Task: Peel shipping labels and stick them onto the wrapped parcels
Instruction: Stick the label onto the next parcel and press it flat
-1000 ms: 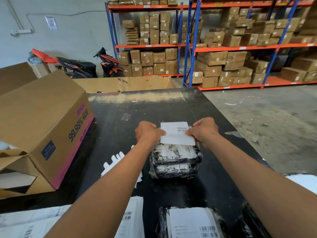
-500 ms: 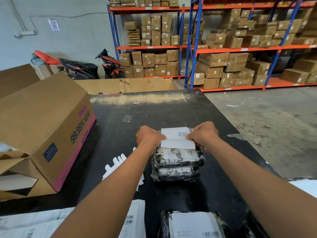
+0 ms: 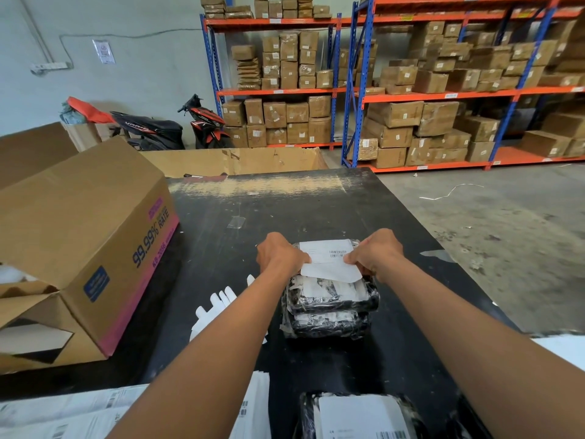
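Two hands, one label, mid-frame.
Left hand (image 3: 280,256) and right hand (image 3: 376,253) pinch the label (image 3: 329,259) (barcode up) over the stacked parcels (image 3: 329,308).

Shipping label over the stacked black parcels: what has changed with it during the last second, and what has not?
The shipping label came down a little toward the upper wrapped parcel, lowered by the left grip and the right grip. Nothing was let go: both still pinch its ends. Whether it sticks yet cannot be told. The parcel, the cardboard box and the black table stayed put.
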Available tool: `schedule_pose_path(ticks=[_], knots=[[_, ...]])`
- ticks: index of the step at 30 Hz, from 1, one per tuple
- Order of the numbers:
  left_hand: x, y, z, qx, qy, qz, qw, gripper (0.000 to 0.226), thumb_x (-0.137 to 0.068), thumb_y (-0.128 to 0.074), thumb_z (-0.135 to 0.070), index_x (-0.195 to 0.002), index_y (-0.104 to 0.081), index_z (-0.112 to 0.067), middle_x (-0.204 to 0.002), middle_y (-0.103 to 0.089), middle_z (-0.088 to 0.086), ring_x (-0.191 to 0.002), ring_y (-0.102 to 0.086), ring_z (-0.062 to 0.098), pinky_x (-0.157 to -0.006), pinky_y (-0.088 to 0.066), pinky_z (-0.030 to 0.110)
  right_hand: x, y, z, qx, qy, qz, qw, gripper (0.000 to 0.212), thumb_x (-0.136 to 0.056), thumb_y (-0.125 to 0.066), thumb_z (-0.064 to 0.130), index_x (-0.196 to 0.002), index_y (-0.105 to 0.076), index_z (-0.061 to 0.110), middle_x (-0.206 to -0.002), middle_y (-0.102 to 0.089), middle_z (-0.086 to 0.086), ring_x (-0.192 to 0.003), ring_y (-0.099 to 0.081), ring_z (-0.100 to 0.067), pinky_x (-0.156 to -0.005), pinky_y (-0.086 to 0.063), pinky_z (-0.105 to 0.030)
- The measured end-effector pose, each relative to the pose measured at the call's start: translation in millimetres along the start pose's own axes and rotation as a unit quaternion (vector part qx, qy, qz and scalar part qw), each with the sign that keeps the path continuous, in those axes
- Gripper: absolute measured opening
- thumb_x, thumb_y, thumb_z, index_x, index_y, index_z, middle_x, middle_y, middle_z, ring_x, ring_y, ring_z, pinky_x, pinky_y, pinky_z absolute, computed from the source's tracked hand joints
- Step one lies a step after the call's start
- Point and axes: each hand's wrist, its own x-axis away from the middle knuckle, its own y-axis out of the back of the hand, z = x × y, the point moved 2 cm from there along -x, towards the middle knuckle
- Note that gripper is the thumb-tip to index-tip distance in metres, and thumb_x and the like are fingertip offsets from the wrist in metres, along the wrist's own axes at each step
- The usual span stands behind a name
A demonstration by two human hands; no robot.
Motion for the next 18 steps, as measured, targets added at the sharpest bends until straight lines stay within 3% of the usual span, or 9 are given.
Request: schedule_pose_path(ticks=[7, 11, 13, 18], knots=[[6.4, -1.5, -0.2, -0.034, -0.017, -0.019, 0.999, 0.032, -0.072, -0.086, -0.021, -0.091, -0.07, -0.002, -0.092, -0.069, 0.009, -0.08, -0.064, 0.025, -0.049, -0.043, 0.029, 5.9, -0.3, 0.8, 0.037, 0.022, -0.018, 0.999, 0.029, -0.075, -0.085, 0.015, -0.088, -0.062, 0.002, -0.09, -0.059, -0.01, -0.084, -0.056, -0.027, -0.067, -0.045, -0.031], [5.6, -0.9, 1.0, -0.037, -0.018, -0.018, 0.999, 0.033, -0.072, -0.086, -0.022, -0.092, -0.07, -0.003, -0.093, -0.068, 0.008, -0.081, -0.063, 0.025, -0.058, -0.047, 0.03, 6.8, 0.4, 0.3, 0.04, 0.024, -0.003, 0.999, 0.03, -0.074, -0.086, 0.016, -0.081, -0.06, 0.002, -0.091, -0.064, -0.011, -0.088, -0.062, -0.029, -0.069, -0.048, -0.032], [4.0, -0.8, 1.7, -0.037, -0.021, -0.015, 0.999, 0.034, -0.072, -0.086, -0.022, -0.093, -0.07, -0.002, -0.094, -0.068, 0.007, -0.082, -0.063, 0.025, -0.06, -0.048, 0.03, 6.9, 1.2, 0.5, 0.027, 0.022, 0.015, 0.999, 0.033, -0.07, -0.088, 0.014, -0.088, -0.065, 0.0, -0.092, -0.069, -0.013, -0.088, -0.068, -0.03, -0.071, -0.055, -0.034], [0.6, 2.0, 5.4, -0.02, -0.023, 0.016, 0.999, 0.031, -0.073, -0.085, -0.023, -0.09, -0.07, -0.002, -0.089, -0.071, 0.011, -0.078, -0.067, 0.024, -0.066, -0.053, 0.032, 11.0, 7.5, 2.2, 0.019, 0.024, 0.046, 0.998, 0.026, -0.07, -0.087, 0.006, -0.083, -0.065, 0.001, -0.083, -0.074, -0.016, -0.069, -0.07, -0.025, -0.08, -0.061, -0.043]])
